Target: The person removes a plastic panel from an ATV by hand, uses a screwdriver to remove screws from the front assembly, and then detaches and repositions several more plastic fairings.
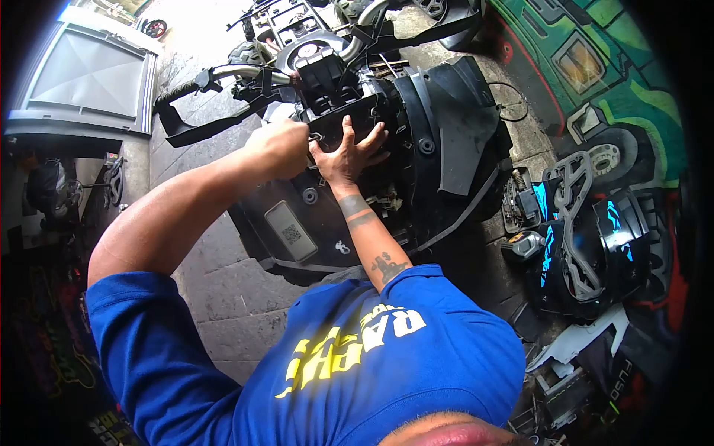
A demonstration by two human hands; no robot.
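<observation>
Blue sleeves: nearest to us, our blue shirt [372,364] with yellow and white lettering fills the bottom of the view, and both our bare forearms reach up from it.
Right hand: our right hand [348,152] lies flat on the scooter's black front panel [320,215], fingers spread open and gripping nothing, the fingertips pointing up toward the dash.
Left hand: our left hand [281,145] is curled into a closed fist just beside the right one, touching the same panel; we cannot tell what, if anything, sits inside the fist.
Panel: it stands in the middle of the view, straight ahead of us, tilted, with a pale rectangular label [291,232] low on its face.
Side cover: a black side fairing [454,119] rises just right of our hands.
Handlebar: above the hands we see the left grip and lever [195,83], and the round gauge [307,50] between the bars.
Floor: grey concrete slabs [230,297] lie under the scooter.
Loose parts: to our right, black bodywork with bright cyan markings [587,238] and a grey bracket [573,215] rest on the ground.
Far left: a grey plastic lid-like panel [85,78] lies well apart from the scooter.
</observation>
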